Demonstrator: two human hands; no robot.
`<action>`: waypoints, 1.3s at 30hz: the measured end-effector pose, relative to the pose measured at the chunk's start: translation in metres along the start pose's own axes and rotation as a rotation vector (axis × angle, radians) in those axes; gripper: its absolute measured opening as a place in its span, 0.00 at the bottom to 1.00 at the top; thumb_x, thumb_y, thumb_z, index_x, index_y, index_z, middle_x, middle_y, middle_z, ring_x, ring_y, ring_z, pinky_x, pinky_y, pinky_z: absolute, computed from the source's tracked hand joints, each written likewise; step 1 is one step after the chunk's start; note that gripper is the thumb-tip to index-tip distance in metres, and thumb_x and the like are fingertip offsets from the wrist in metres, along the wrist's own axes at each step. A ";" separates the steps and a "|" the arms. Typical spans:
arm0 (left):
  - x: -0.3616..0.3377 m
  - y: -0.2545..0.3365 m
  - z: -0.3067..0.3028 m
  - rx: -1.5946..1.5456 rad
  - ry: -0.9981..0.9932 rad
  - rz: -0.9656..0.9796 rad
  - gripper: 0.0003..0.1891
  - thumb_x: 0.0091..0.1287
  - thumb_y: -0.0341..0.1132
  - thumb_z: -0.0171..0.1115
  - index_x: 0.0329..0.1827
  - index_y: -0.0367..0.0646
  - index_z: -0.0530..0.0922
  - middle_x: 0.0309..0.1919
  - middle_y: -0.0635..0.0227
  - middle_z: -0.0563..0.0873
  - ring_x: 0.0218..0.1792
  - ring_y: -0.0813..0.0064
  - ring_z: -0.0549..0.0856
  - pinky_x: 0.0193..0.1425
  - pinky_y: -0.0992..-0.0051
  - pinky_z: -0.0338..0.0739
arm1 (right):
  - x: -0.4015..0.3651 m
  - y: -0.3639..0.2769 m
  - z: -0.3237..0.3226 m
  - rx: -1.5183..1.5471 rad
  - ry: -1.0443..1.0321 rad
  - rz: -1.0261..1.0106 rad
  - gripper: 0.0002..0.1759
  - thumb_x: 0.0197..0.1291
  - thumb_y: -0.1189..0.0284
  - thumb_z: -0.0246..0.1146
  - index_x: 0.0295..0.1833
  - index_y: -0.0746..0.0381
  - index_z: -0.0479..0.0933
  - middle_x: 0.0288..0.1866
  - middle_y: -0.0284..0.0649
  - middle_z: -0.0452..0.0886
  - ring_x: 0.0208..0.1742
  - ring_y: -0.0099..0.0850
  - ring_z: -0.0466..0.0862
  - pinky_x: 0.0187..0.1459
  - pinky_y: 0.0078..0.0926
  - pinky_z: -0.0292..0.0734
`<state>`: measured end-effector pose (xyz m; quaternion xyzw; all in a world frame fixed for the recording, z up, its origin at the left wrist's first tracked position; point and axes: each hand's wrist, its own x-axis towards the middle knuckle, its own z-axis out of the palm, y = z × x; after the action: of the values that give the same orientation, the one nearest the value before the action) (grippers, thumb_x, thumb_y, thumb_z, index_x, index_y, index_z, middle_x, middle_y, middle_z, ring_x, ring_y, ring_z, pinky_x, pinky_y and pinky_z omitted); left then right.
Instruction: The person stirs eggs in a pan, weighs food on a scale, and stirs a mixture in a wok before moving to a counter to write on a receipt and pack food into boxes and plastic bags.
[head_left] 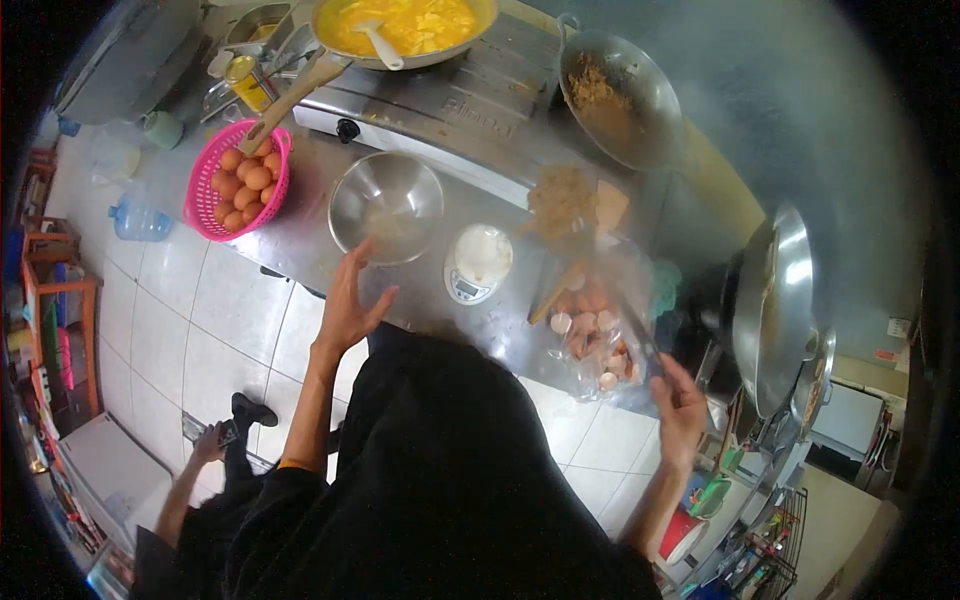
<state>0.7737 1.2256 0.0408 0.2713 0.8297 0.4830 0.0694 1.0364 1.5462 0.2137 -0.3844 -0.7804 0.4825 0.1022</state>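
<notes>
The left hand [352, 295] is loosely open, fingertips at the near rim of the steel bowl [388, 200], between pink basket [203, 178] and scale [468, 290]; it looks light, slick — best taken by the rim; the right hand [681, 412] grips a blurred utensil [640, 332] — probably stiff.

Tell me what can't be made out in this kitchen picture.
All in the head view:
Number on the scale: display too small to read.
Shape of the long tool in the right hand: smeared by blur.
Whether the left hand touches the bowl: fingers cover the near rim there.
Far side of the pan: cut off by the top edge.
Number of eggs in the basket: top ones hide any below.
</notes>
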 end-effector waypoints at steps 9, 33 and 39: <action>-0.008 -0.002 -0.003 0.010 -0.035 0.052 0.35 0.56 0.32 0.68 0.68 0.40 0.63 0.52 0.55 0.77 0.51 0.58 0.77 0.56 0.65 0.73 | -0.017 0.052 0.056 -0.116 -0.004 -0.023 0.20 0.58 0.76 0.66 0.57 0.65 0.77 0.23 0.21 0.64 0.23 0.12 0.60 0.24 0.12 0.54; -0.003 -0.001 -0.011 -0.008 -0.134 0.036 0.23 0.59 0.34 0.65 0.57 0.40 0.71 0.47 0.57 0.79 0.49 0.56 0.78 0.53 0.66 0.73 | -0.024 0.065 0.087 -0.679 0.123 -0.300 0.21 0.55 0.72 0.67 0.57 0.55 0.78 0.26 0.39 0.80 0.21 0.31 0.78 0.26 0.28 0.73; 0.001 -0.002 -0.006 0.018 -0.129 0.032 0.21 0.58 0.34 0.65 0.54 0.40 0.73 0.45 0.56 0.79 0.48 0.54 0.78 0.53 0.65 0.73 | -0.023 0.063 0.089 -0.682 0.136 -0.358 0.22 0.54 0.73 0.68 0.57 0.56 0.78 0.25 0.39 0.79 0.21 0.31 0.78 0.26 0.28 0.72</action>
<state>0.7697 1.2207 0.0430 0.3158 0.8233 0.4580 0.1127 1.0366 1.4855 0.1206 -0.2850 -0.9421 0.1433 0.1028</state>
